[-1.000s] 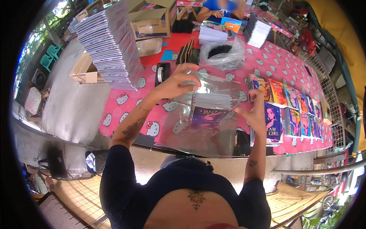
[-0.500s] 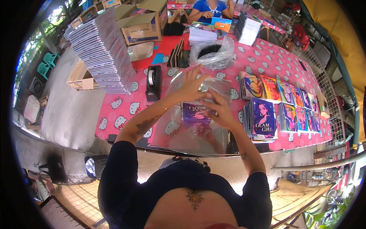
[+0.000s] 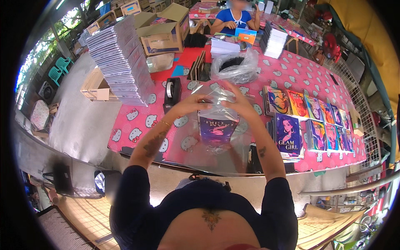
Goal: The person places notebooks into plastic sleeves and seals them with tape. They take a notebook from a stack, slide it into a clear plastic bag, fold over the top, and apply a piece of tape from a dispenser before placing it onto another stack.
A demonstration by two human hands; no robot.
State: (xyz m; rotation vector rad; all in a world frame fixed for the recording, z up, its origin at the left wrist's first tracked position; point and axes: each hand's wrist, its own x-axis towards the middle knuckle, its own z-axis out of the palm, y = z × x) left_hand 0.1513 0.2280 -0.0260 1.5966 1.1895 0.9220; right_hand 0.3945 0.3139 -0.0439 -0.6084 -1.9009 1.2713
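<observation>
A purple notebook [image 3: 219, 127], its cover upside down to me, lies in the middle of the table, possibly on top of others. Clear plastic film [image 3: 183, 143] spreads under and around it and rises in folds at its far end. My left hand [image 3: 192, 105] is at the far left corner of the notebook, its fingers closed on the film. At the far right corner my right hand [image 3: 241, 104] grips the film too, with thumb and fingers curved toward the left hand. Folds of film partly hide the fingertips.
A black tape dispenser [image 3: 172, 95] stands left of my hands, beyond it a tall stack of wrapped notebooks [image 3: 118, 62]. Rows of colourful notebooks [image 3: 287, 135] lie to the right. A plastic bag [image 3: 250, 68] and cardboard box [image 3: 163, 39] sit farther back. A person in blue [image 3: 233, 21] sits across.
My hands have moved from crossing over the notebook to either side of its far end. The film there is now lifted and bunched between them, and the cover shows more fully.
</observation>
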